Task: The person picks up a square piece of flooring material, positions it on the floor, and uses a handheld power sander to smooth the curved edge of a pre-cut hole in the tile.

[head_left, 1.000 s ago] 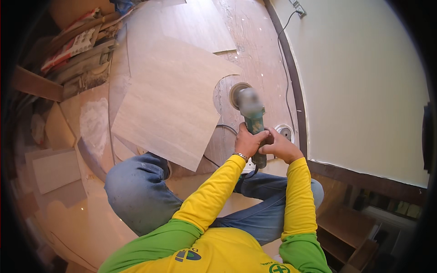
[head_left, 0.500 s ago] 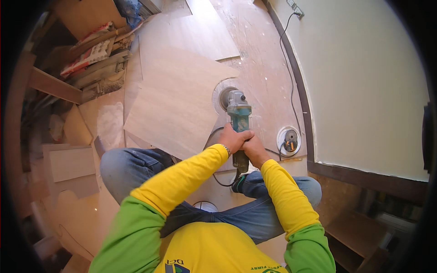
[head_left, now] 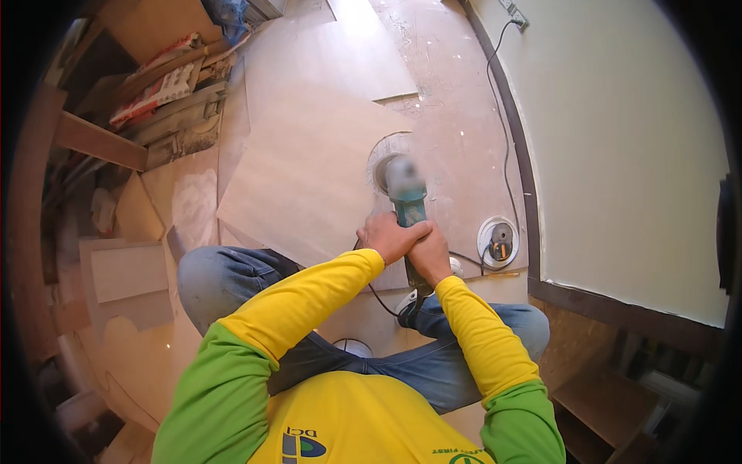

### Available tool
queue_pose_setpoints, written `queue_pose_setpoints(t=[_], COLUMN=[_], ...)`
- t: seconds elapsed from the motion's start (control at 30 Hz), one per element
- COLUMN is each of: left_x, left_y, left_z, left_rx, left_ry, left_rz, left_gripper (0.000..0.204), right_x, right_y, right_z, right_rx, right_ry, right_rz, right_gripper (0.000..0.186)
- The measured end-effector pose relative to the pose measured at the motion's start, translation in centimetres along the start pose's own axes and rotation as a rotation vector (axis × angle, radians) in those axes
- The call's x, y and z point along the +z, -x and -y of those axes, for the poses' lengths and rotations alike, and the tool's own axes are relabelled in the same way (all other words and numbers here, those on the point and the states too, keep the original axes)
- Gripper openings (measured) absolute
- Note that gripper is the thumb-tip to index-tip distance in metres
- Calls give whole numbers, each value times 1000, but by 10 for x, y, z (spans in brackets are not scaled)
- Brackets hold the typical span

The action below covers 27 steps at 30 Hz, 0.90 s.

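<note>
Both my hands are wrapped round the teal body of an angle grinder (head_left: 410, 210), held between my bent legs. My left hand (head_left: 389, 234) grips it from the left side, and my right hand (head_left: 429, 249) closes on the rear part from the right. The grinder's grey head is blurred, and its disc (head_left: 382, 172) sits at a rounded notch in the right edge of a pale tile (head_left: 301, 178). My fingers partly hide the tool's body. A dark cord runs from its rear end past my foot.
Another pale tile (head_left: 363, 62) lies farther off. To the right, a white round container (head_left: 485, 232) holds a dark disc and an orange-marked item. A cord (head_left: 490, 85) runs along the wall (head_left: 618, 155) to an outlet (head_left: 517, 17). Boards and scrap (head_left: 170, 108) are piled at left.
The view has shifted slightly, moving the scene a little to the right. The grinder's head has become blurred and its body is tilted slightly differently. Both hands keep their hold.
</note>
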State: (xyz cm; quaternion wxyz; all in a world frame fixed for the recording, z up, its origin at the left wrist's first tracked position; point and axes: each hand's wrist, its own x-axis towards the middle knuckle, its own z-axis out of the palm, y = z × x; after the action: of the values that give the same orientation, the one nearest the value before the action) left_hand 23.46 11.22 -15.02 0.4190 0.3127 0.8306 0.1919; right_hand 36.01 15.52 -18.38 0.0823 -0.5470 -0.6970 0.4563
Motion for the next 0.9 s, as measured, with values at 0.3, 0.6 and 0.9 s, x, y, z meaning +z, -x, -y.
queue_pose_setpoints(t=[0.3, 0.6, 0.9], left_x=[15, 17, 16], left_y=[-17, -21, -22], left_z=[17, 18, 19], left_rx=[43, 13, 3], left_ry=[-88, -75, -68], left_rz=[-10, 36, 60], left_gripper=[95, 100, 103], right_x=[4, 4, 2], right_y=[-1, -5, -3], right_z=[2, 0, 6], right_rx=[-12, 28, 53], right_ry=[45, 43, 39], right_rz=[8, 40, 52], right_gripper=[43, 47, 48])
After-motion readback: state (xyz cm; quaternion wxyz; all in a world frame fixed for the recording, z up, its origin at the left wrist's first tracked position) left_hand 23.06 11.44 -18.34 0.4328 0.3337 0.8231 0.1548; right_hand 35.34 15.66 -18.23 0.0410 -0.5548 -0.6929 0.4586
